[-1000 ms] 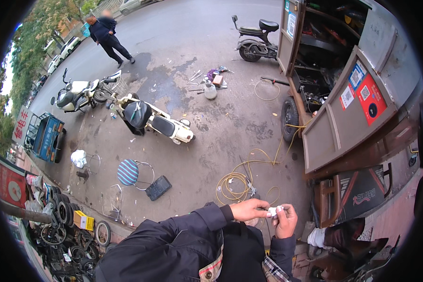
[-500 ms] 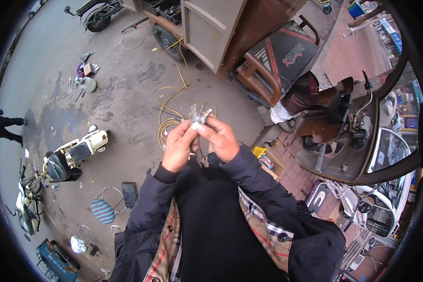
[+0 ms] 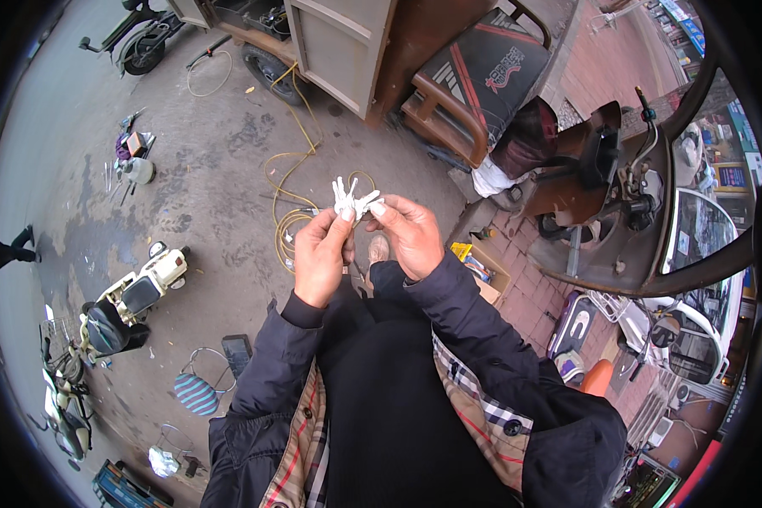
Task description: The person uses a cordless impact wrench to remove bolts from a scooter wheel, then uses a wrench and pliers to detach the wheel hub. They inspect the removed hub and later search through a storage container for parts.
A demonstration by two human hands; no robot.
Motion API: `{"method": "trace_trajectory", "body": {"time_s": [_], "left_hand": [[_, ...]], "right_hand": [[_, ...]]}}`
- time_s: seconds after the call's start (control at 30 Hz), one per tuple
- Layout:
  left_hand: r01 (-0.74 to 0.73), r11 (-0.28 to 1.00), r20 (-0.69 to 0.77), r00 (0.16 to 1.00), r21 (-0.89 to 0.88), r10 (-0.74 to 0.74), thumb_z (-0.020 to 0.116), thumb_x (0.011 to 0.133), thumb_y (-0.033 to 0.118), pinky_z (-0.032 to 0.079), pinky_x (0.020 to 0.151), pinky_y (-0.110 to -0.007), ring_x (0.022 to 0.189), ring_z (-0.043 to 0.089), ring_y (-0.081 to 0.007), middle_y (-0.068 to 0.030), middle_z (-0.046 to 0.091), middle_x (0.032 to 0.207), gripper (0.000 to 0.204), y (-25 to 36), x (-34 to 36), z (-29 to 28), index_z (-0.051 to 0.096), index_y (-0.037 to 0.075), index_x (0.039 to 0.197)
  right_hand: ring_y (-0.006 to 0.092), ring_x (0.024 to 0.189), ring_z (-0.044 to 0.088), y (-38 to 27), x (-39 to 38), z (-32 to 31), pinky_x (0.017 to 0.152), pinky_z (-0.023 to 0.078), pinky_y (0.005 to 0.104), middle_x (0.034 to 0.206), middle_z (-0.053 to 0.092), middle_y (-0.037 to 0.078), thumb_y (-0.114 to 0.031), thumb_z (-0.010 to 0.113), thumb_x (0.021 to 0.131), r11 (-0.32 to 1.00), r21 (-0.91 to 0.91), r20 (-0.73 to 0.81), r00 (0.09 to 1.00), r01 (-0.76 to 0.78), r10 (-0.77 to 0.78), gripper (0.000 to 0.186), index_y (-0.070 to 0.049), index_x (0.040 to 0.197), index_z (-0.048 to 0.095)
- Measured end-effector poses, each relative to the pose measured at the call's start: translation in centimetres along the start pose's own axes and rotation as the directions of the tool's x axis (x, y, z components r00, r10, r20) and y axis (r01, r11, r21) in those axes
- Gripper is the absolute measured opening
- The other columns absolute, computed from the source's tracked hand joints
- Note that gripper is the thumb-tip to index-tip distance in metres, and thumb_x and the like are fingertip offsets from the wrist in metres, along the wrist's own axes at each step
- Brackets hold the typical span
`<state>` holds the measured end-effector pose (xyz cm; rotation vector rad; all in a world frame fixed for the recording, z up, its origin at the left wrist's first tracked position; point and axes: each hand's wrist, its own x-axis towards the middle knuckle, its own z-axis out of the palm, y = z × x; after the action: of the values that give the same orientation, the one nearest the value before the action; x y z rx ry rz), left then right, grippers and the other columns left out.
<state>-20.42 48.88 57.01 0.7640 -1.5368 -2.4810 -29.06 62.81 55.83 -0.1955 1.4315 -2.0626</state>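
Note:
A bunch of small light-coloured metal pieces, apparently keys (image 3: 353,197), is pinched between both hands in front of my body. My left hand (image 3: 322,258) has its thumb pressed on the left part of the bunch, fingers curled behind it. My right hand (image 3: 408,241) grips the right part with thumb and curled fingers. Below them show my shoe (image 3: 379,247) and a yellow coiled hose (image 3: 284,247) on the pavement.
A cargo tricycle (image 3: 339,51) with a padded seat stands ahead, another three-wheeled vehicle (image 3: 622,220) at right beside a cardboard box (image 3: 491,284). Left are a cream scooter (image 3: 140,292), striped stool (image 3: 196,391), scattered tools (image 3: 131,169) and a walking person (image 3: 8,250).
My view has swung right and down since a second ago. Both hands stay on the bunch, now spread a little, showing more separate pieces. The person at left has moved slightly lower in view.

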Motion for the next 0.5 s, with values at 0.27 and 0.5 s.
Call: {"method": "trace_trajectory", "body": {"time_s": [0.27, 0.5], "left_hand": [[0.231, 0.920, 0.180, 0.967, -0.318, -0.180, 0.054, 0.109, 0.033, 0.043, 0.056, -0.026, 0.058, 0.052, -0.0126, -0.0018, 0.056, 0.070, 0.036, -0.8, 0.9, 2.2, 0.066, 0.001, 0.100], [0.429, 0.857, 0.319, 0.886, -0.287, -0.337, 0.050, 0.110, 0.034, 0.048, 0.055, -0.028, 0.058, 0.058, -0.0153, -0.0054, 0.061, 0.069, 0.041, -1.6, 2.1, 6.2, 0.068, -0.003, 0.112]], "right_hand": [[0.0170, 0.087, 0.067, -0.8, -1.0, -1.9, 0.080, 0.055, 0.0328, 0.095, 0.071, 0.010, -0.020, 0.063, 0.105, 1.000, 0.000, -0.098, 0.995, -0.017, 0.017, 0.024, 0.002, 0.110, 0.068], [0.0153, 0.071, 0.067, -2.5, -0.1, -6.5, 0.069, 0.054, 0.0295, 0.085, 0.069, 0.009, -0.023, 0.062, 0.106, 0.985, 0.132, -0.096, 0.988, -0.111, 0.124, 0.025, 0.001, 0.100, 0.064]]}}
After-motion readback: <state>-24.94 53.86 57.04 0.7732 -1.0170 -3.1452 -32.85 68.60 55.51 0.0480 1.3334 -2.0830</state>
